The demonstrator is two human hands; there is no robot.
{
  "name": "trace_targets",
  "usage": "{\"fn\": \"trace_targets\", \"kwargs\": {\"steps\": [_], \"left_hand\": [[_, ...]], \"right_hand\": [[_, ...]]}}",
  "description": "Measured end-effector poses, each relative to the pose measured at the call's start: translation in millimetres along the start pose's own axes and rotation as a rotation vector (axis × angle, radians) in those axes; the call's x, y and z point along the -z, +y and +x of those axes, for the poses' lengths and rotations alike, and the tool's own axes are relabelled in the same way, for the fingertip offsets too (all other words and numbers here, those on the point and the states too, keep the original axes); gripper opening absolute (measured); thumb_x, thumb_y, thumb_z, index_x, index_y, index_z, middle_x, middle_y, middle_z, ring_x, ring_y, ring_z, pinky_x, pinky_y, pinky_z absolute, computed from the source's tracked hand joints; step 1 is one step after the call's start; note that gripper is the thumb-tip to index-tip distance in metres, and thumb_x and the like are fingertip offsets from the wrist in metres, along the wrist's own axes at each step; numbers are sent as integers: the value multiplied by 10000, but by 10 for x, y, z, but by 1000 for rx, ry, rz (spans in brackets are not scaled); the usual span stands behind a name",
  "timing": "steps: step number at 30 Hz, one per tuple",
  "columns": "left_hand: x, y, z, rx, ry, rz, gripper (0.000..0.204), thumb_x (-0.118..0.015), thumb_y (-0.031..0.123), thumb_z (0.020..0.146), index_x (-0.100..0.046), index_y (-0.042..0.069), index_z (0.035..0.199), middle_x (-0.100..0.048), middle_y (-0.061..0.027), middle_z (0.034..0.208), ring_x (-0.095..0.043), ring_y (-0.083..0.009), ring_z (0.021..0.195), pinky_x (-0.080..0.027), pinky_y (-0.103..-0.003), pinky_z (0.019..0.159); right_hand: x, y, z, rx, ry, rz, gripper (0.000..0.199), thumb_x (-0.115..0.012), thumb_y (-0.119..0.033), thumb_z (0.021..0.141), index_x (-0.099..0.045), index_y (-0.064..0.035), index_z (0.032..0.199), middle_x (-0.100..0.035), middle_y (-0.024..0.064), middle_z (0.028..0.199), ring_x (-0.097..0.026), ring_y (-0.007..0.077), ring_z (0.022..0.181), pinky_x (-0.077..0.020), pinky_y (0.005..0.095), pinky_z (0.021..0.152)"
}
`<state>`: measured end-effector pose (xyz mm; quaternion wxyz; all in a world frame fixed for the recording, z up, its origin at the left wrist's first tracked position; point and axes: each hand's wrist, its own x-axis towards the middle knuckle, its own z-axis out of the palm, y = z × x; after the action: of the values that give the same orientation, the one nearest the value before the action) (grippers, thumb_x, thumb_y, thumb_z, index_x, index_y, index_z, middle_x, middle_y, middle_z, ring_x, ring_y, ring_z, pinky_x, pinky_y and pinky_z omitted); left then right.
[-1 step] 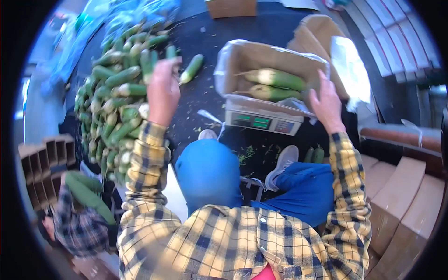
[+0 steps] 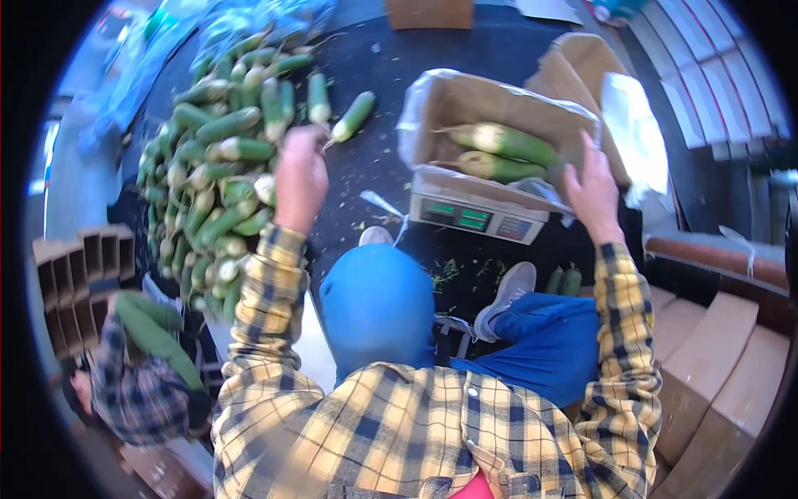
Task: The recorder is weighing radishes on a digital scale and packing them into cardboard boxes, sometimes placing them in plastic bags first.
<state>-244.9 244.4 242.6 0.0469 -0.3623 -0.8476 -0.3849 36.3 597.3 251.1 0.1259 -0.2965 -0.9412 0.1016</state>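
Note:
My left hand [image 2: 301, 185] is over the right side of a heap of green radishes [image 2: 220, 220]. Its fingers are curled and slightly blurred, so what they may hold is hidden. Just beyond the fingertips lie a loose green radish [image 2: 355, 116] with a pale root end and another radish [image 2: 318, 98]. My right hand [image 2: 597, 195] is at the right end of a lined cardboard box [image 2: 465, 87], fingers stretched out along its rim, thumb apart. Two large radishes [image 2: 507, 143] lie side by side inside. Beneath the box is a white scale [image 2: 478, 218] with a lit green display.
Box flaps and white liner [image 2: 636, 137] spread out right of the box. Blue plastic sheeting [image 2: 274, 21] covers the heap's far end. Closed cartons [image 2: 706, 345] stand at lower right, near two radishes [image 2: 564, 280]. Another person [image 2: 145, 374] sits at lower left beside open cartons [image 2: 83, 283].
The whole view has shifted slightly, moving the box and heap a little rightward. My left hand's fingers look more curled and sit closer to the loose radish. My right hand stays at the box.

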Motion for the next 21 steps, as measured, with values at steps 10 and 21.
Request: {"fn": "trace_targets", "kwargs": {"steps": [10, 21], "left_hand": [[-554, -1200, -3004, 725, -771, 377, 332, -626, 205, 867, -592, 91, 1177, -568, -178, 1209, -569, -377, 1136, -521, -505, 864], [-628, -2322, -3257, 935, 51, 194, 186, -599, 108, 824, -662, 0, 962, -683, -226, 934, -655, -407, 921, -520, -454, 856]], "right_hand": [[4, 26, 62, 86, 8, -39, 671, -600, -146, 929, -317, -116, 1537, -564, 229, 1262, -571, 397, 1150, -456, 471, 990], [-94, 126, 79, 85, -17, -134, 648, -607, -203, 948, -336, -52, 1518, -501, 239, 1407, -490, 395, 1298, -397, 454, 1087]]}}
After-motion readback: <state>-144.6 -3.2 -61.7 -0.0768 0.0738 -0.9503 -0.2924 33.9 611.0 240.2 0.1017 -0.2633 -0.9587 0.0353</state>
